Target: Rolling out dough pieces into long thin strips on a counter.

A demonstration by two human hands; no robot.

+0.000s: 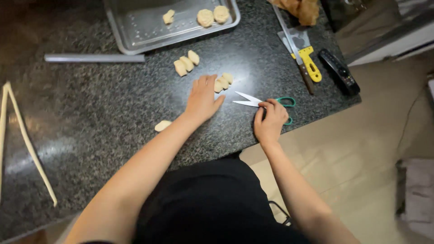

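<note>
Black clothing point(212, 203) on the person's body fills the 6 o'clock edge, closest to the lens, with both bare forearms reaching up from it onto the dark speckled counter point(90, 126). At the centre, the left hand point(202, 100) lies flat, palm down, fingers together and stretched out, its grip holding nothing; the fingertips touch a small cluster of dough pieces point(223, 82) just at its 1 o'clock. At 3 o'clock from that hand, the right hand point(270, 119) rests on green-handled scissors point(264, 102), fingers curled over the handles, while the blades lie spread wide on the counter, pointing toward 9 o'clock. Whether the fingers actually clasp the handles cannot be told.

One lone dough lump point(162, 125) sits beside the left forearm at 8 o'clock of the hand. Three more cut pieces point(186, 63) lie in a row toward 11 o'clock, just below a metal tray point(135, 38) holding shaped dough rounds point(213, 16). Far at 9 o'clock stretches a thin rolled dough rope point(27, 140). Toward 2 o'clock lie a yellow-handled scraper point(308, 58) and a black remote point(339, 71).
</note>
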